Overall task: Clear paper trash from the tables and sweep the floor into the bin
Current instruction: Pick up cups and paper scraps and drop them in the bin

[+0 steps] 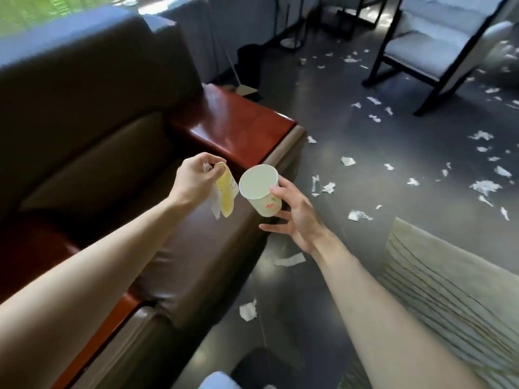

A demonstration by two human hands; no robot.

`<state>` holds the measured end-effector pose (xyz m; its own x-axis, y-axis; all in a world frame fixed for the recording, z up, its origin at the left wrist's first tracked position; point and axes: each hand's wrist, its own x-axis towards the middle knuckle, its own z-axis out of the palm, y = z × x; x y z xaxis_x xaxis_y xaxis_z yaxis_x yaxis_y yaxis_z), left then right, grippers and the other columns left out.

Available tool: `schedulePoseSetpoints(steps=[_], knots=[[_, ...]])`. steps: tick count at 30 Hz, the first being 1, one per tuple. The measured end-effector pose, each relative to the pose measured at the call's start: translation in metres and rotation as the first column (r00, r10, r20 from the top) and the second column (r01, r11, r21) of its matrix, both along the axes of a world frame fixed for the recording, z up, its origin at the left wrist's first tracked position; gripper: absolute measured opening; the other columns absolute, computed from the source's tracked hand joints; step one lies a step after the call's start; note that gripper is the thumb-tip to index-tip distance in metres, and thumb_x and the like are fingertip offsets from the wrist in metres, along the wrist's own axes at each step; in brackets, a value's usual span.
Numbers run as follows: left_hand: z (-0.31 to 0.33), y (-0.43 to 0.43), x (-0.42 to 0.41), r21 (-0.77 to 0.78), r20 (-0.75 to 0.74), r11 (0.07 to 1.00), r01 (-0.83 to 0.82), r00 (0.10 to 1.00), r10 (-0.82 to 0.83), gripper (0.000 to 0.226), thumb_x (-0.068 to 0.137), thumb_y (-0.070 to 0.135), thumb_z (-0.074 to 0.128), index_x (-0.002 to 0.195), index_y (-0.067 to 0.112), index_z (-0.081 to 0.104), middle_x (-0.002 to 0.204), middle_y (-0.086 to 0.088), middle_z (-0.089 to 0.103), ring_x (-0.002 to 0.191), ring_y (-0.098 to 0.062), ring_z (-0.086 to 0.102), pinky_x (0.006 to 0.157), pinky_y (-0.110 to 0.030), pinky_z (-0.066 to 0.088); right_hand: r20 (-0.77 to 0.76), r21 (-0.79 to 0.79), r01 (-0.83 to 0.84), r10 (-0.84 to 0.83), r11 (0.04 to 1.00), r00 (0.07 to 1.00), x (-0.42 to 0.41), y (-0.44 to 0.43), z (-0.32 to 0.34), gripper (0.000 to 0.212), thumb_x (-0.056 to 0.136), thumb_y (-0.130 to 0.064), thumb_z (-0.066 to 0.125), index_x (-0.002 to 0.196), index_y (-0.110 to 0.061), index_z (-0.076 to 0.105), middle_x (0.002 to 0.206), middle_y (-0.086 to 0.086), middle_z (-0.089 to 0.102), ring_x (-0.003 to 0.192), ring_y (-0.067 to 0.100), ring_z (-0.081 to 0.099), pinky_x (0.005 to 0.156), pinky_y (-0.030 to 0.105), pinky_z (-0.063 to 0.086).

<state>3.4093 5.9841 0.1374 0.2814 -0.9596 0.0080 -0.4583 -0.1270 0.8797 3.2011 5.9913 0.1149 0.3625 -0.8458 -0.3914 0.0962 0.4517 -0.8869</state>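
Both bare forearms reach in from the bottom edge toward the middle of the frame. The left hand (196, 178) is turned knuckles up, its grip closed in a pinch: curled fingers and thumb hold the top of a flattened yellow paper piece (226, 195), which hangs below the fingertips with a thin white scrap (215, 204) dangling beside it. Just right of it, nearly touching, the right hand (297, 217) holds a paper cup (259, 186). The thumb presses the cup's wall below the rim, the upper fingers go behind it, and the lower fingers stretch out under its base. The cup is pale, tapered and round-mouthed, with a small red mark on its side, and it tilts so that its open mouth faces the camera.

Under and behind the hands runs a dark brown sofa (84, 136) of smooth, glossy leather, capped by a polished reddish wooden armrest (238, 122) with rounded edges. At lower right lies a pale ribbed rug (449, 276). The dark, shiny floor (365, 141) carries torn white paper scraps (484, 186), one close by at lower centre (247, 310) and many more spread across the right half. At upper right stands a grey cushioned chair (429, 46) on a black frame.
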Motion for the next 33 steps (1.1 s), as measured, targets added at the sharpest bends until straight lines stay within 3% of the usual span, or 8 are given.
schedulePoseSetpoints(steps=[4, 7, 10, 14, 18, 22, 26, 33], knots=[[0.015, -0.070, -0.044, -0.024, 0.023, 0.999, 0.035, 0.999, -0.034, 0.011, 0.089, 0.013, 0.062, 0.086, 0.023, 0.067, 0.081, 0.002, 0.065, 0.071, -0.009, 0.058, 0.058, -0.016, 0.048, 0.066, -0.012, 0.074, -0.073, 0.997, 0.995, -0.043, -0.063, 0.012, 0.053, 0.081, -0.033, 0.066, 0.132, -0.036, 0.054, 0.123, 0.003, 0.055, 0.117, 0.028, 0.052, 0.074, 0.046, 0.059], [0.023, -0.127, -0.067, -0.029, 0.041, 0.999, 0.045, 0.998, -0.044, 0.007, 0.090, 0.012, 0.062, 0.090, 0.016, 0.068, 0.085, 0.002, 0.064, 0.077, -0.011, 0.058, 0.065, -0.020, 0.044, 0.073, -0.046, 0.099, -0.095, 0.994, 0.993, -0.069, -0.118, 0.017, 0.048, 0.087, -0.030, 0.064, 0.133, -0.037, 0.053, 0.125, 0.005, 0.054, 0.117, 0.030, 0.053, 0.070, 0.044, 0.059], [0.032, -0.198, -0.089, -0.042, 0.054, 0.996, 0.075, 0.996, -0.073, 0.011, 0.091, 0.014, 0.062, 0.099, 0.011, 0.069, 0.093, -0.003, 0.065, 0.081, -0.014, 0.060, 0.061, -0.020, 0.045, 0.047, -0.094, 0.108, -0.104, 0.990, 0.993, -0.096, -0.183, 0.021, 0.048, 0.085, -0.033, 0.063, 0.132, -0.038, 0.053, 0.124, 0.005, 0.052, 0.116, 0.029, 0.052, 0.069, 0.043, 0.059], [0.047, -0.306, -0.121, -0.054, 0.070, 0.994, 0.096, 0.993, -0.092, 0.010, 0.092, 0.017, 0.061, 0.098, 0.015, 0.068, 0.088, 0.000, 0.063, 0.070, -0.008, 0.057, 0.052, -0.016, 0.041, 0.056, -0.096, 0.166, -0.161, 0.981, 0.985, -0.135, -0.283, 0.036, 0.042, 0.089, -0.032, 0.061, 0.130, -0.037, 0.055, 0.125, 0.007, 0.051, 0.117, 0.032, 0.052, 0.072, 0.045, 0.059], [0.056, -0.408, -0.155, -0.033, 0.095, 0.994, 0.104, 0.990, -0.101, 0.009, 0.092, 0.018, 0.061, 0.097, 0.017, 0.068, 0.093, -0.005, 0.063, 0.080, -0.018, 0.058, 0.068, -0.027, 0.044, 0.069, -0.110, 0.181, -0.174, 0.977, 0.982, -0.177, -0.373, 0.055, 0.040, 0.076, -0.037, 0.066, 0.115, -0.043, 0.062, 0.120, 0.004, 0.054, 0.113, 0.031, 0.055, 0.065, 0.042, 0.059], [0.053, -0.510, -0.192, -0.013, 0.083, 0.993, 0.121, 0.989, -0.120, 0.007, 0.091, 0.018, 0.061, 0.093, 0.018, 0.068, 0.092, -0.002, 0.064, 0.082, -0.018, 0.060, 0.068, -0.029, 0.046, 0.089, -0.104, 0.213, -0.204, 0.972, 0.975, -0.219, -0.476, 0.054, 0.030, 0.081, -0.032, 0.068, 0.109, -0.044, 0.065, 0.119, 0.003, 0.057, 0.116, 0.035, 0.055, 0.061, 0.038, 0.058], [0.042, -0.612, -0.227, -0.013, 0.090, 0.994, 0.104, 0.991, -0.103, 0.009, 0.092, 0.021, 0.059, 0.096, 0.019, 0.067, 0.091, 0.002, 0.063, 0.080, -0.012, 0.059, 0.056, -0.021, 0.041, 0.083, -0.086, 0.170, -0.162, 0.982, 0.983, -0.251, -0.589, 0.043, 0.036, 0.087, -0.028, 0.065, 0.121, -0.039, 0.061, 0.118, 0.002, 0.057, 0.115, 0.034, 0.054, 0.066, 0.042, 0.059], [0.052, -0.755, -0.240, -0.001, 0.065, 0.999, -0.042, 0.997, 0.042, 0.008, 0.091, 0.021, 0.058, 0.094, 0.020, 0.066, 0.089, 0.005, 0.064, 0.084, -0.012, 0.061, 0.064, -0.023, 0.043, 0.026, -0.063, 0.023, -0.022, 0.998, 0.999, -0.271, -0.765, 0.057, 0.035, 0.087, -0.031, 0.065, 0.120, -0.040, 0.061, 0.120, -0.004, 0.054, 0.115, 0.029, 0.053, 0.065, 0.039, 0.058]])
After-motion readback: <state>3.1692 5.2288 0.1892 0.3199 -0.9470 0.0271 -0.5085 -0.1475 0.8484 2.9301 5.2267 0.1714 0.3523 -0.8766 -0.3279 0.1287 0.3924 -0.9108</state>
